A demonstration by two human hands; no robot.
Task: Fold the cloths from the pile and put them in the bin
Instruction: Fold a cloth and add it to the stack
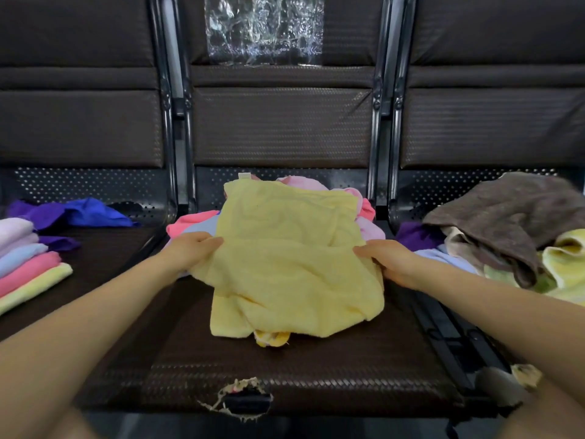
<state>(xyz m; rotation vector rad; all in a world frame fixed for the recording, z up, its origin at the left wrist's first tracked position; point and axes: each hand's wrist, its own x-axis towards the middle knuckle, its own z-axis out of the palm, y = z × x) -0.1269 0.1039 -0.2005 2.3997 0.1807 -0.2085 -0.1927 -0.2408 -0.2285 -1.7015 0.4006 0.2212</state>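
Seat edge: torn seat cushion (243,397) nearest the camera, nothing on it, good flat spot to fold on.
Arms: both forearms reach forward, roughly level, angled in toward the middle.
Left hand (193,251): fingers curled onto the left edge of the yellow cloth (294,258).
Right hand (384,259): pinching the right edge, fingertips hidden under fabric.
Tip: I'd pull the edges taut first, it's rumpled and bunched at the bottom.
Pile (512,226): right seat, brown cloth on top.
Folded stack (28,258): left seat.
Bin: can't see one.
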